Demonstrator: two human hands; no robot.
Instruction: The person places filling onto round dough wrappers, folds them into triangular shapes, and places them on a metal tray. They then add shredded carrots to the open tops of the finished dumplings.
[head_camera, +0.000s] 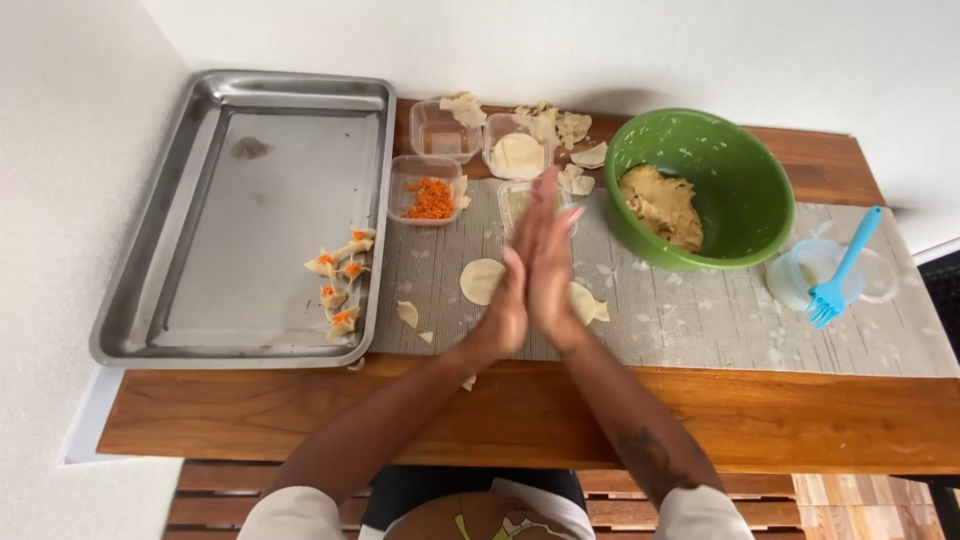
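My left hand (508, 300) and my right hand (549, 255) are pressed palm to palm above the grey table runner (700, 320); whether anything lies between the palms is hidden. Below them lie a round dough wrapper (480, 281) to the left and another wrapper piece (585, 303) to the right. A green bowl (740, 170) with a lump of dough (662, 205) stands to the right. A small clear tub of grated carrot (431, 198) sits to the upper left of my hands.
A large steel tray (250, 120) on the left holds several folded dumplings (340, 280) with carrot. Clear tubs (440, 130) and dough scraps (560, 125) lie at the back. A blue silicone brush (840, 270) rests on a clear cup (800, 275) at the right. The wooden table edge (520, 420) is near me.
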